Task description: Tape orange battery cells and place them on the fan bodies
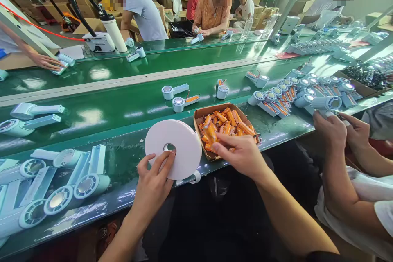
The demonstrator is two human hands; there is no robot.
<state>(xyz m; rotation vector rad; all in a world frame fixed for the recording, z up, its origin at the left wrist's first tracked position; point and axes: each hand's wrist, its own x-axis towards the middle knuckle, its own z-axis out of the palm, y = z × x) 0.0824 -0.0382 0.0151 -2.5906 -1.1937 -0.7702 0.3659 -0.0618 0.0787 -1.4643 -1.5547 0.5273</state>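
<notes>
A large roll of white tape (184, 143) lies on the near edge of the bench, its loose end curling over that edge. My left hand (156, 176) is on the roll, with fingertips at the centre hole. To the right stands a cardboard box (211, 156) full of orange-wrapped battery packs (235, 118) with thin wires. Over this box my right hand (242, 151) pinches one battery pack (211, 133) between thumb and fingers; it is slightly blurred.
Light-blue fan housings (92, 184) are piled at left. Others with orange packs (279, 98) stand in rows at right, near a co-worker's hands (334, 131). Several units sit on the green conveyor belt (129, 106). People work across the line beside a white machine (98, 43).
</notes>
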